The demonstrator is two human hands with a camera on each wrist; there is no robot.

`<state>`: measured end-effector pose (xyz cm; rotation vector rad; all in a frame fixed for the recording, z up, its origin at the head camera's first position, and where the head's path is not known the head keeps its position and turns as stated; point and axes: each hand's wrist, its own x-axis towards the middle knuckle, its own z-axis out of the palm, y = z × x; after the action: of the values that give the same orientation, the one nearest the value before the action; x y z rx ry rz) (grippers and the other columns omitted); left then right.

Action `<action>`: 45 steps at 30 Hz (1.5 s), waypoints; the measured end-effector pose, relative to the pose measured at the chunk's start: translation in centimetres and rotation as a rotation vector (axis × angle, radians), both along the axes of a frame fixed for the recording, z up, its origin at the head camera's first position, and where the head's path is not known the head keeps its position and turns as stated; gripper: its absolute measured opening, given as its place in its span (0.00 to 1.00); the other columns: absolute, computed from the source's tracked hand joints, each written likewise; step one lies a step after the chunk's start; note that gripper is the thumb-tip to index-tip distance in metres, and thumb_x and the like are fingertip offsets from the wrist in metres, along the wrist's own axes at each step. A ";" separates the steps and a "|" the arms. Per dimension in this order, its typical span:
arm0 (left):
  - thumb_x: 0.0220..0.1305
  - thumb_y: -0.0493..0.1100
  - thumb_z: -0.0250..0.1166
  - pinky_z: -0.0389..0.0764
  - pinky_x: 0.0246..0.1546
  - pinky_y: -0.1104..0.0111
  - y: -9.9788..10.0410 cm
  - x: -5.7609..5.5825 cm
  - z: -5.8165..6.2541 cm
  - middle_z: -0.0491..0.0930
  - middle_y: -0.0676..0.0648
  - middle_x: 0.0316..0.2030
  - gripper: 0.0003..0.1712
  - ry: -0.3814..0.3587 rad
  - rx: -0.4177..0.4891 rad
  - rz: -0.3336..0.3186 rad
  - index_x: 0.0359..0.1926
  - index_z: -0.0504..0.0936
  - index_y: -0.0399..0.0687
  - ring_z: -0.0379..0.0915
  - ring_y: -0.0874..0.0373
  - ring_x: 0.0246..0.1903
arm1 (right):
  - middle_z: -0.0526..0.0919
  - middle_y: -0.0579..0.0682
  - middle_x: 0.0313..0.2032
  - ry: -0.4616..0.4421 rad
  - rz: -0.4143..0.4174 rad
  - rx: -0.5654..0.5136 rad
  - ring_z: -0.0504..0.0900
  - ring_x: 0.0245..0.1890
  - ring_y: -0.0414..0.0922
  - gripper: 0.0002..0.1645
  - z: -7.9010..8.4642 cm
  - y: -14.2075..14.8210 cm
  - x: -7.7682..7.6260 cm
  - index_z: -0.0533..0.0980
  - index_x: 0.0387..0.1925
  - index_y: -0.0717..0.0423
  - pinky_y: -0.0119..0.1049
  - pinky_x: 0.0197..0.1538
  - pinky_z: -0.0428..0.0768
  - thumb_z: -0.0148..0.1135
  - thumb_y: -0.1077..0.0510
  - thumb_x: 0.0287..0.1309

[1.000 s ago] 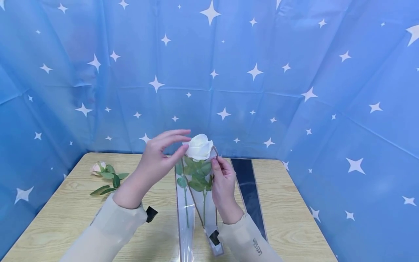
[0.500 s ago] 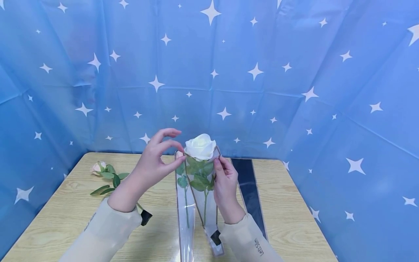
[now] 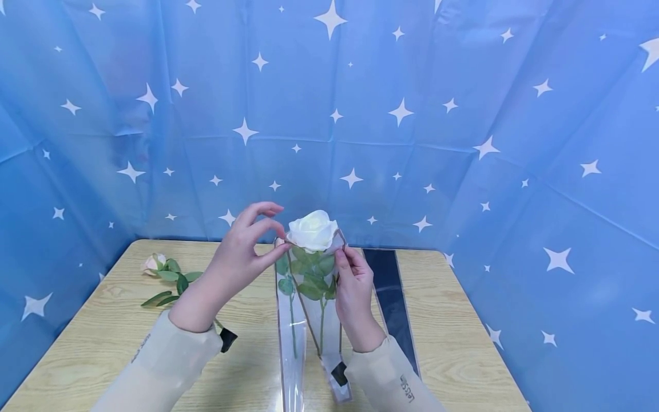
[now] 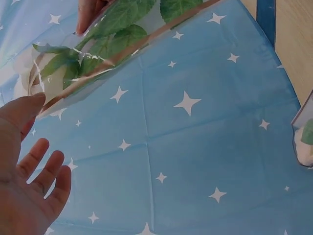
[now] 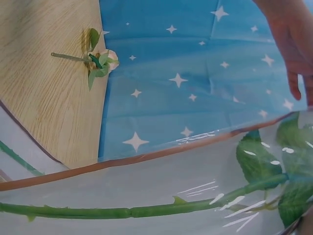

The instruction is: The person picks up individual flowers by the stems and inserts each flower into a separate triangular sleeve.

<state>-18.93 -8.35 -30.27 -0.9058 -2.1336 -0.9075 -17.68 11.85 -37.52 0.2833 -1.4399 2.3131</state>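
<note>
A white rose (image 3: pixel 313 230) with green leaves stands inside a clear, brown-edged flower sleeve (image 3: pixel 314 309), its bloom at the sleeve's top. My left hand (image 3: pixel 238 252) pinches the sleeve's upper left edge between thumb and forefinger, the other fingers raised. On the opposite side, my right hand (image 3: pixel 355 292) grips the upper right edge with thumb and fingers. Through the plastic, the thorny green stem (image 5: pixel 127 212) shows in the right wrist view. In the left wrist view the bloom lies partly behind plastic and leaves, close to my left thumb (image 4: pixel 24 108).
Left of the held sleeve lies another sleeved flower (image 3: pixel 292 320) on the wooden table (image 3: pixel 458 320). A loose pale pink rose (image 3: pixel 154 264) lies at the back left. A dark strip with clear edges (image 3: pixel 393 297) lies to the right. A blue starred curtain (image 3: pixel 443 114) encloses the table.
My left hand has moved from beside the bloom down to the sleeve's upper left edge, and its thumb and forefinger have closed on it. My right hand keeps its grip, barely shifting.
</note>
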 end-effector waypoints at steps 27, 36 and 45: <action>0.53 0.42 0.72 0.78 0.47 0.64 0.5 0.2 -0.2 0.70 0.46 0.58 0.07 -0.011 -0.066 -0.202 0.32 0.80 0.51 0.71 0.54 0.52 | 0.80 0.41 0.33 -0.006 -0.010 0.048 0.76 0.39 0.38 0.07 -0.1 -0.1 -0.1 0.81 0.38 0.45 0.28 0.46 0.78 0.57 0.59 0.64; 0.53 0.42 0.72 0.76 0.49 0.60 0.8 0.3 -0.4 0.70 0.44 0.58 0.06 -0.015 -0.036 -0.226 0.30 0.82 0.52 0.69 0.51 0.54 | 0.81 0.41 0.33 0.014 -0.026 0.075 0.77 0.39 0.37 0.09 -0.3 -0.1 -0.1 0.81 0.38 0.44 0.27 0.45 0.78 0.57 0.59 0.64; 0.52 0.41 0.72 0.75 0.49 0.61 1.4 0.4 -0.6 0.71 0.45 0.58 0.05 -0.007 0.028 -0.174 0.28 0.83 0.51 0.67 0.52 0.56 | 0.80 0.41 0.32 0.011 -0.045 0.096 0.77 0.37 0.37 0.08 -0.3 -0.1 -0.2 0.81 0.37 0.45 0.27 0.43 0.78 0.57 0.60 0.64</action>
<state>-18.53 -6.92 -30.86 -1.0889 -2.0668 -1.0250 -17.90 11.79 -37.80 0.2877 -1.5390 2.2065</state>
